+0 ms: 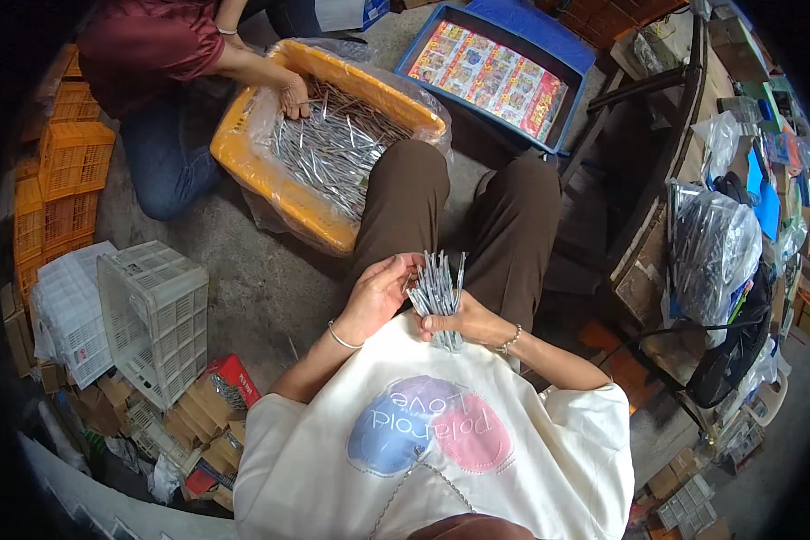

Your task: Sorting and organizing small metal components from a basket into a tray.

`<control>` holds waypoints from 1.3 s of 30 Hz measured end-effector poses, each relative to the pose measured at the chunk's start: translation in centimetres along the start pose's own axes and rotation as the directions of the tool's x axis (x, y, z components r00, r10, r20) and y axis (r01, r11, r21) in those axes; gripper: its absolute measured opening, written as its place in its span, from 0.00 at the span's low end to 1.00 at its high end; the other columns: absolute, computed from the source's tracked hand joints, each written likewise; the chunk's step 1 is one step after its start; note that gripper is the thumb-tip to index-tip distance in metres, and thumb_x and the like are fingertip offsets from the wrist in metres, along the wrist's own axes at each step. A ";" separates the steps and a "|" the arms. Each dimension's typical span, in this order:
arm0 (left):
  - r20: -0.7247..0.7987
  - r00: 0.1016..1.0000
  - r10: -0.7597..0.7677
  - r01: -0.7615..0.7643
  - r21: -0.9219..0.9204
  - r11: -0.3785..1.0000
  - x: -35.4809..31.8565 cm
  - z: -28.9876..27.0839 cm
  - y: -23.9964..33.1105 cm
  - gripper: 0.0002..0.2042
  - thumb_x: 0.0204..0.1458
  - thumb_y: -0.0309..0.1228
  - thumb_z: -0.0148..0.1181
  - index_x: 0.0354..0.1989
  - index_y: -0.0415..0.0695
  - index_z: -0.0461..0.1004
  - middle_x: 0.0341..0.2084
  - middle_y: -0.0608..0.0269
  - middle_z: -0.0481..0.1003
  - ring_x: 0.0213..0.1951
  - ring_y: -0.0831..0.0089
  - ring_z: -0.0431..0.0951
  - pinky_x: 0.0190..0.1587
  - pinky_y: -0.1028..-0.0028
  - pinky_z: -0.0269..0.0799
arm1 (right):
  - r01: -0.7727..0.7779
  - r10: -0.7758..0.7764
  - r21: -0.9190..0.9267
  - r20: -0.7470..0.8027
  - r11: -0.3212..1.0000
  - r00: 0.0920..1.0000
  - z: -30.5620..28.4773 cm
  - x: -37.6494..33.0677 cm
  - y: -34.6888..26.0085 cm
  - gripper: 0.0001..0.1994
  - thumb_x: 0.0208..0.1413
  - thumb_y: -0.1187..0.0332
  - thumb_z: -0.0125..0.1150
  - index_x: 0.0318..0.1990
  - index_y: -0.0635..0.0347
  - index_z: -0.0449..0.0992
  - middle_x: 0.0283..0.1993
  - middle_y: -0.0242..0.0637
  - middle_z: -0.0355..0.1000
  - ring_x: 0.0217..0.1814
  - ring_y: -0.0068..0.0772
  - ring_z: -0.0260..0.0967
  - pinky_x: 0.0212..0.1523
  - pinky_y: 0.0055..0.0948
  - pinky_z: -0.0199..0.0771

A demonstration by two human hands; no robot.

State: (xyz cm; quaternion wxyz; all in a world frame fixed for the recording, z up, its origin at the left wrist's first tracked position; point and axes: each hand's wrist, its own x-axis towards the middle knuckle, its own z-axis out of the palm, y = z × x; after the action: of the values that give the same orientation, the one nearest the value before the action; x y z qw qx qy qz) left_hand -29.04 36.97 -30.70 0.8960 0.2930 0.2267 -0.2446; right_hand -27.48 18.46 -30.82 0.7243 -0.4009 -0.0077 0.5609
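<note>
My right hand (463, 322) is wrapped round a bundle of thin silvery metal strips (437, 286), held upright above my lap with the uneven tips fanning out at the top. Right beside the bundle is my left hand (384, 292), its fingers curled and thumb pressed in towards them. Whether a strip is between those fingers, I cannot make out. Ahead of my knees, an orange plastic crate (328, 236) lined with clear film holds a heap of similar loose metal strips (328, 144). Another person's hand (294, 97) reaches into that heap from the left.
A blue bin (549, 142) with a colourful printed sheet stands ahead on the right. Stacked orange crates (74, 162) and a white crate (166, 315) are on the left, above cardboard boxes. A cluttered bench (643, 270) with a plastic-wrapped bundle (715, 243) runs along the right.
</note>
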 end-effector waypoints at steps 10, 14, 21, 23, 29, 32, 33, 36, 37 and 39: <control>0.003 0.995 0.101 -0.101 -0.034 0.994 1.5 -0.3 2.8 0.14 0.58 0.34 0.43 0.45 0.37 0.67 0.37 0.58 0.73 0.40 0.72 0.71 0.45 0.74 0.64 | 0.172 -0.169 0.082 -0.035 0.982 0.985 -1.3 3.1 -7.8 0.11 0.51 0.68 0.60 0.38 0.61 0.68 0.27 0.32 0.67 0.26 0.22 0.67 0.28 0.22 0.68; -0.057 0.988 0.146 -0.148 -0.028 0.989 3.4 -1.0 4.5 0.13 0.57 0.33 0.47 0.44 0.37 0.68 0.34 0.59 0.72 0.37 0.72 0.69 0.40 0.76 0.63 | 0.382 -0.365 0.027 -0.239 0.924 0.900 -6.2 7.2 -14.9 0.10 0.51 0.66 0.59 0.35 0.62 0.68 0.26 0.34 0.69 0.25 0.25 0.69 0.27 0.23 0.70; -0.134 0.963 0.234 -0.236 0.004 0.972 6.4 -0.7 8.9 0.11 0.55 0.30 0.48 0.42 0.37 0.66 0.32 0.60 0.68 0.34 0.73 0.66 0.37 0.76 0.62 | 0.461 -0.442 -0.199 -0.738 0.865 0.510 -24.7 11.4 -22.7 0.03 0.48 0.77 0.55 0.29 0.70 0.71 0.22 0.39 0.70 0.21 0.28 0.69 0.23 0.24 0.72; -0.177 0.955 0.240 -0.240 0.024 0.971 7.7 -1.1 9.7 0.11 0.55 0.30 0.48 0.43 0.37 0.66 0.32 0.60 0.68 0.34 0.73 0.66 0.37 0.76 0.62 | 0.383 -0.420 -0.267 -0.812 0.884 0.404 -31.5 12.2 -20.9 0.04 0.45 0.77 0.56 0.27 0.71 0.71 0.21 0.39 0.70 0.18 0.28 0.68 0.20 0.25 0.70; -0.215 0.941 0.261 -0.241 0.113 0.964 13.5 -0.4 12.0 0.11 0.55 0.30 0.48 0.42 0.37 0.68 0.33 0.60 0.71 0.38 0.74 0.69 0.43 0.75 0.64 | -0.165 -0.296 -0.312 -0.948 0.936 0.117 -49.4 12.5 -12.1 0.09 0.37 0.69 0.64 0.25 0.66 0.76 0.22 0.44 0.74 0.21 0.31 0.73 0.21 0.31 0.71; -0.299 0.917 0.263 -0.218 0.179 0.960 16.7 -0.1 12.7 0.11 0.55 0.29 0.48 0.43 0.37 0.68 0.34 0.61 0.71 0.40 0.74 0.70 0.44 0.75 0.65 | -0.085 -0.102 -0.130 -0.958 0.988 0.269 -47.0 14.2 -12.9 0.17 0.35 0.62 0.67 0.28 0.69 0.75 0.29 0.50 0.74 0.33 0.45 0.74 0.35 0.35 0.73; -0.281 0.928 0.244 -0.199 0.178 0.964 18.3 0.1 12.7 0.11 0.55 0.28 0.49 0.43 0.36 0.68 0.35 0.60 0.70 0.41 0.73 0.70 0.46 0.75 0.65 | -0.217 -0.173 -0.204 -0.973 0.955 0.152 -47.2 14.6 -13.1 0.18 0.35 0.63 0.68 0.31 0.68 0.75 0.33 0.52 0.74 0.36 0.48 0.73 0.38 0.36 0.73; -0.250 0.946 0.207 -0.146 0.240 0.960 23.3 0.9 12.7 0.11 0.55 0.27 0.49 0.44 0.36 0.68 0.37 0.60 0.71 0.41 0.73 0.70 0.47 0.74 0.66 | -0.440 -0.193 -0.195 -0.980 0.876 0.051 -44.6 16.1 -14.6 0.26 0.32 0.63 0.69 0.42 0.66 0.71 0.42 0.55 0.71 0.46 0.52 0.70 0.46 0.38 0.70; -0.234 0.954 0.186 -0.111 0.300 0.947 25.3 1.9 12.7 0.11 0.56 0.29 0.48 0.44 0.36 0.68 0.36 0.60 0.72 0.40 0.73 0.71 0.45 0.75 0.66 | -0.450 -0.223 -0.215 -0.974 0.867 0.036 -44.8 15.7 -14.3 0.28 0.31 0.62 0.69 0.44 0.65 0.70 0.42 0.54 0.71 0.45 0.50 0.70 0.45 0.37 0.70; -0.207 0.971 0.124 -0.049 0.334 0.941 29.5 1.7 12.0 0.12 0.57 0.30 0.47 0.44 0.36 0.68 0.37 0.58 0.72 0.39 0.73 0.71 0.44 0.75 0.67 | -0.435 -0.282 -0.262 -0.959 0.861 0.019 -44.8 15.3 -13.8 0.35 0.30 0.60 0.69 0.50 0.66 0.66 0.43 0.53 0.71 0.45 0.47 0.71 0.46 0.36 0.71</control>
State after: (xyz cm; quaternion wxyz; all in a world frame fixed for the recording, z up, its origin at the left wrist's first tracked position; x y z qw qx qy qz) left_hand 1.22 35.31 -40.71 0.8135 0.4730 0.2698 -0.2042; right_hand 9.99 4.74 -59.77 0.3525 -0.8450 0.3793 0.1336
